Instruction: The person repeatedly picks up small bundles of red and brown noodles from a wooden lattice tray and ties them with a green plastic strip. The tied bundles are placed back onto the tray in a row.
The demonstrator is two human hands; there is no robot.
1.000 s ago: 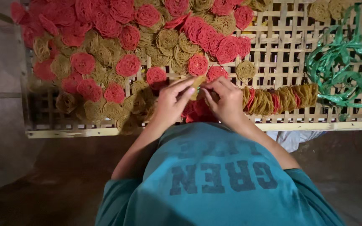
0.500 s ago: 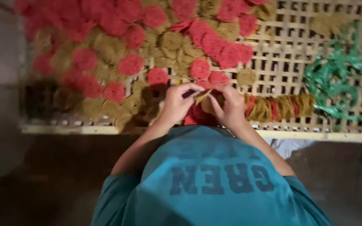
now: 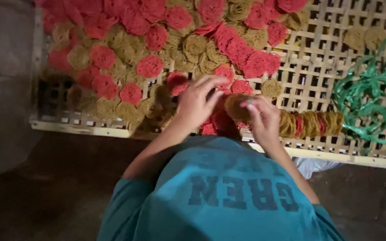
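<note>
- Nearest to the camera, a teal shirt [image 3: 228, 196] with dark letters on it, filling the lower middle of the view.
- Just beyond it, left hand [image 3: 196, 103] raised over the lattice tray [image 3: 336, 154], fingers spread and half curled, fingertips touching the tan coil disc [image 3: 237, 107]; closed grip on it not clear, cannot tell.
- Right hand [image 3: 264, 119] just beside the left one, fingers bent around the same tan coil disc, holding it by its right edge.
- The disc between both hands, a little above the near edge of the tray.
- Right of the right hand, a row of discs [image 3: 311, 124] standing on edge, tan and red, packed close together, touching the hand.
- Farther right, a bundle of green plastic strips [image 3: 365, 100] lying on the lattice.
- Farther back and to the left, a big heap of red and tan discs [image 3: 157, 49], overlapping, covering most of the tray.
</note>
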